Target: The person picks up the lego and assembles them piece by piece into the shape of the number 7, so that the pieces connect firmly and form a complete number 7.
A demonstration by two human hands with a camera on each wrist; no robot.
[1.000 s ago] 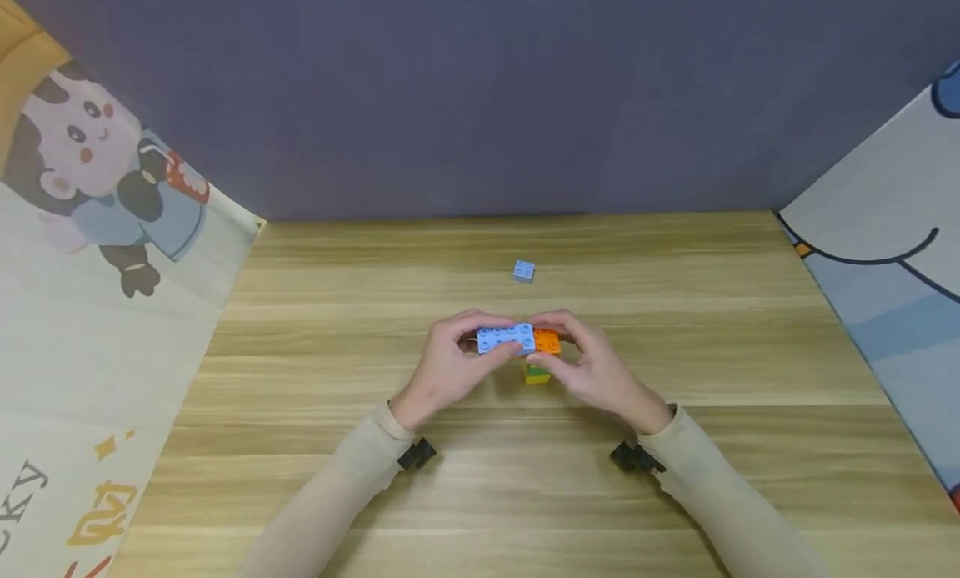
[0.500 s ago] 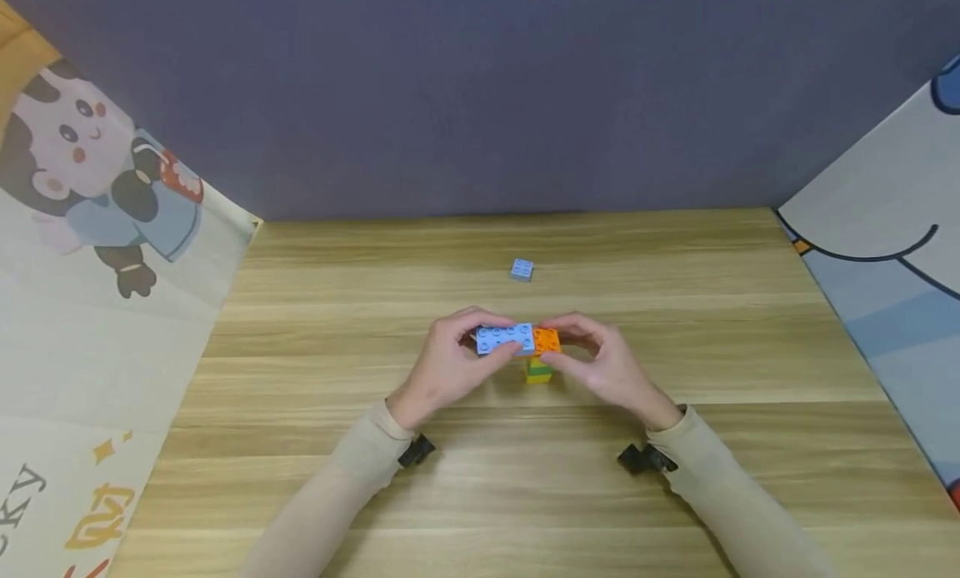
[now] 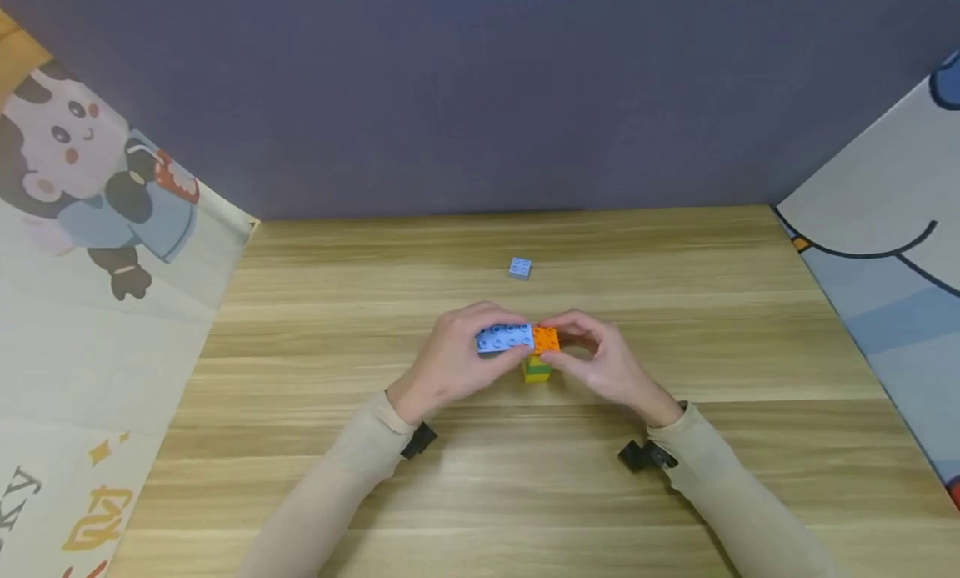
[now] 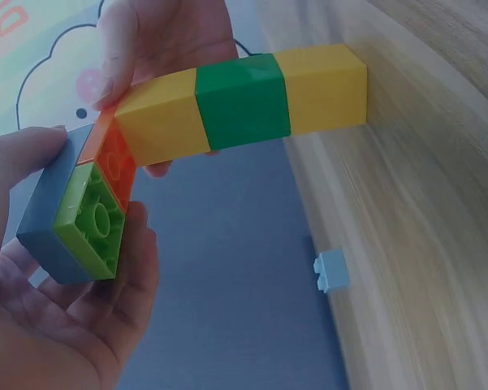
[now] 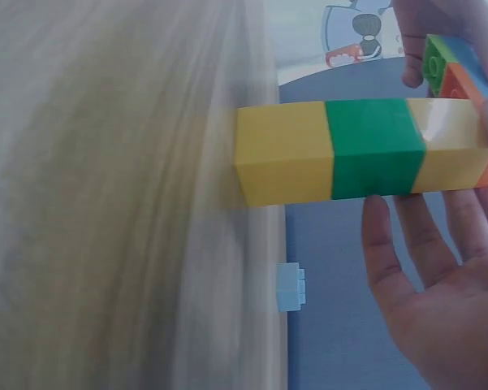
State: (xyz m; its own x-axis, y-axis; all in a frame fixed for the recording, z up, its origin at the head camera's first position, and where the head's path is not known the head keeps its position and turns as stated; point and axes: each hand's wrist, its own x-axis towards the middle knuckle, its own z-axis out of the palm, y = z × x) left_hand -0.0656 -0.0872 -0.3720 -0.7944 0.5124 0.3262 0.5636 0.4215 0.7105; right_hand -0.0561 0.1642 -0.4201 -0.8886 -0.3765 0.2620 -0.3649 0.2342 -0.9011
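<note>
My left hand [image 3: 450,361] grips a long blue toy brick [image 3: 504,338], thumb on the near side and fingers on the far side. Beneath the blue brick is a light green brick [image 4: 93,223], its hollow underside showing in the left wrist view. An orange brick [image 3: 547,340] sits partly under the blue one and sticks out to the right, where my right hand [image 3: 611,365] pinches it. The orange brick tops an upright column of a yellow brick [image 4: 164,122], a green brick [image 4: 244,101] and a lower yellow brick [image 4: 325,89], which stands on the table.
A small light blue brick [image 3: 521,268] lies on the wooden table [image 3: 337,278] beyond the hands. A dark panel [image 3: 480,103] rises at the table's back edge, with printed panels at the left and right sides.
My left hand has slid right along the blue brick, its fingertips now closer to the orange brick. Slightly earlier, the right hand drew back a little to the right, uncovering more of the orange brick.
</note>
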